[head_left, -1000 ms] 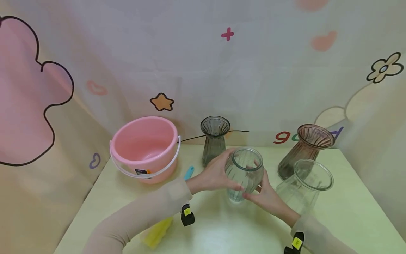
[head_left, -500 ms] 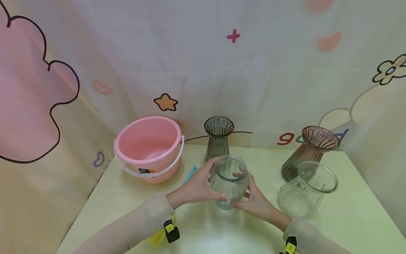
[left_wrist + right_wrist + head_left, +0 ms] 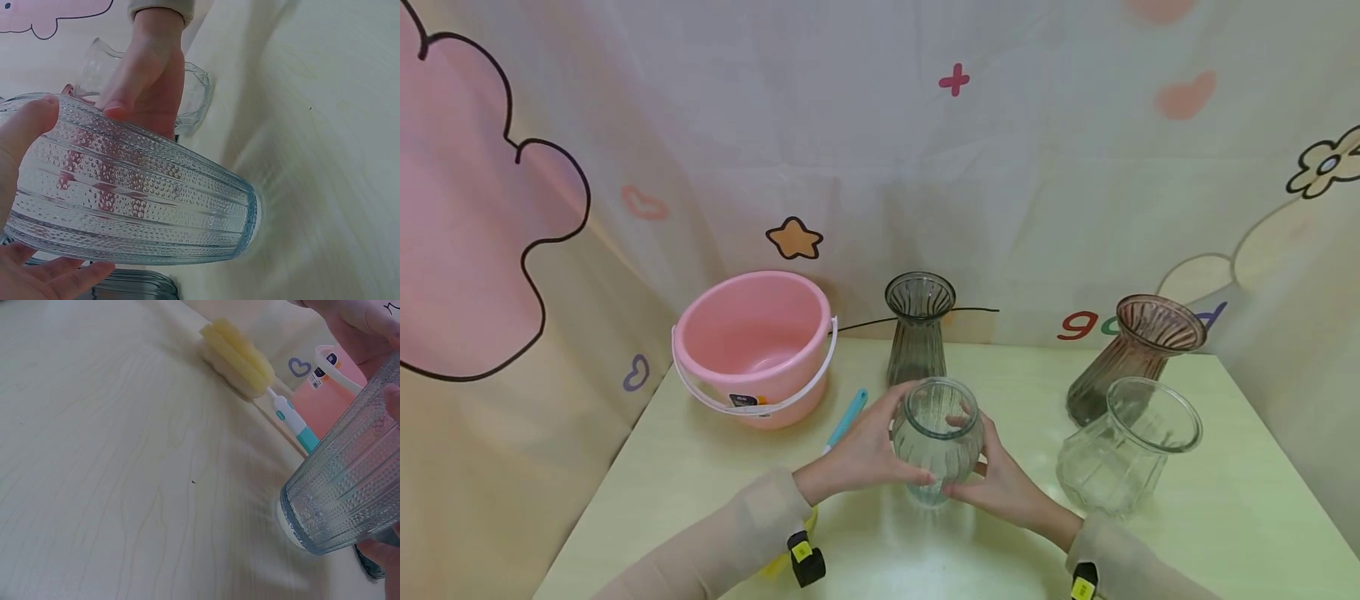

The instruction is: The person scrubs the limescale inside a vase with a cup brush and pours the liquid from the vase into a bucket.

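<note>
Both hands hold a clear, bluish ribbed glass vase [image 3: 936, 454] upright near the middle of the table. My left hand [image 3: 865, 447] grips its left side and my right hand [image 3: 1009, 483] its right side, with the thumbs at the front. Fine bumps cover its wall in the left wrist view, where the base of the glass vase [image 3: 247, 219] is at or just above the tabletop; I cannot tell which. Behind my left hand lies a sponge bottle brush, its yellow sponge head [image 3: 237, 356] and teal handle [image 3: 847, 419] partly hidden by the left arm in the head view.
At the back left stands a pink bucket [image 3: 775, 392] with a white handle. A grey glass vase [image 3: 917, 354] stands behind the hands. To the right are a brownish-pink glass vase [image 3: 1112, 367] and a clear wide-mouthed glass vase [image 3: 1105, 471]. A printed curtain [image 3: 880, 167] hangs behind the table.
Both hands have brought the glass vase left, nearer to me and lower; in the last half second it has moved only slightly down. The head view has shifted a little.
</note>
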Demonstrator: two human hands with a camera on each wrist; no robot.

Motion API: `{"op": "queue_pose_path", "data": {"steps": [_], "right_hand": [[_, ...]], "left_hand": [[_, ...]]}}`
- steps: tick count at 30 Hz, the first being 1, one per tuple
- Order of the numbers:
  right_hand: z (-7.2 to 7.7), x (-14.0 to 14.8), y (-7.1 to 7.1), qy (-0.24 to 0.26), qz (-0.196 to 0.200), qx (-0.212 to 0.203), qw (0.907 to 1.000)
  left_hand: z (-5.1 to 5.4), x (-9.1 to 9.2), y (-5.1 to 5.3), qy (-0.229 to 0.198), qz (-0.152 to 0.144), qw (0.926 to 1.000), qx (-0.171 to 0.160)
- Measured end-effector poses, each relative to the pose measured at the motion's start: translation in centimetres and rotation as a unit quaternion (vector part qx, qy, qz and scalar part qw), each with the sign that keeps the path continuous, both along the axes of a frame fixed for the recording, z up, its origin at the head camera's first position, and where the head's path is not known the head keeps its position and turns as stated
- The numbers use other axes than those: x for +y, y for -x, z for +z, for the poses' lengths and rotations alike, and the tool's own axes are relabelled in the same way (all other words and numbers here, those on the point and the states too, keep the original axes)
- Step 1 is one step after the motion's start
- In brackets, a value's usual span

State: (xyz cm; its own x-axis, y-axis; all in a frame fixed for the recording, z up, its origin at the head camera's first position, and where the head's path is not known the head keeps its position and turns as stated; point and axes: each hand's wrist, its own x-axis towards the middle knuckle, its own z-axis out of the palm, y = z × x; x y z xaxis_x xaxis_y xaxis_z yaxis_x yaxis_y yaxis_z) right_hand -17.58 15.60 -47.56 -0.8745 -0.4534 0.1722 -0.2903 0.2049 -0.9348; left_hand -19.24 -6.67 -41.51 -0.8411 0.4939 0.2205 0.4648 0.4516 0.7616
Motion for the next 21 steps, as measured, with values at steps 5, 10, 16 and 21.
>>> {"op": "queue_pose_path", "data": {"steps": [5, 10, 16, 21], "right_hand": [[-0.3, 0.0, -0.1, 0.0, -0.002, -0.001, 1.0], [-0.6, -0.1, -0.3, 0.001, -0.005, 0.005, 1.0], [-0.9, -0.2, -0.3, -0.003, -0.002, 0.013, 0.9999], [-0.9, -0.3, -0.3, -0.006, -0.004, 0.015, 0.9999]], "left_hand": [[-0.6, 0.0, -0.1, 0.001, 0.005, 1.0, 0.007], [-0.8, 0.0, -0.4, 0.004, 0.008, 0.9999, 0.006], [-0.8, -0.2, -0.8, 0.007, 0.005, 0.9998, -0.021], [-0.4, -1.4, -0.5, 0.016, -0.023, 0.9972, -0.07]]}}
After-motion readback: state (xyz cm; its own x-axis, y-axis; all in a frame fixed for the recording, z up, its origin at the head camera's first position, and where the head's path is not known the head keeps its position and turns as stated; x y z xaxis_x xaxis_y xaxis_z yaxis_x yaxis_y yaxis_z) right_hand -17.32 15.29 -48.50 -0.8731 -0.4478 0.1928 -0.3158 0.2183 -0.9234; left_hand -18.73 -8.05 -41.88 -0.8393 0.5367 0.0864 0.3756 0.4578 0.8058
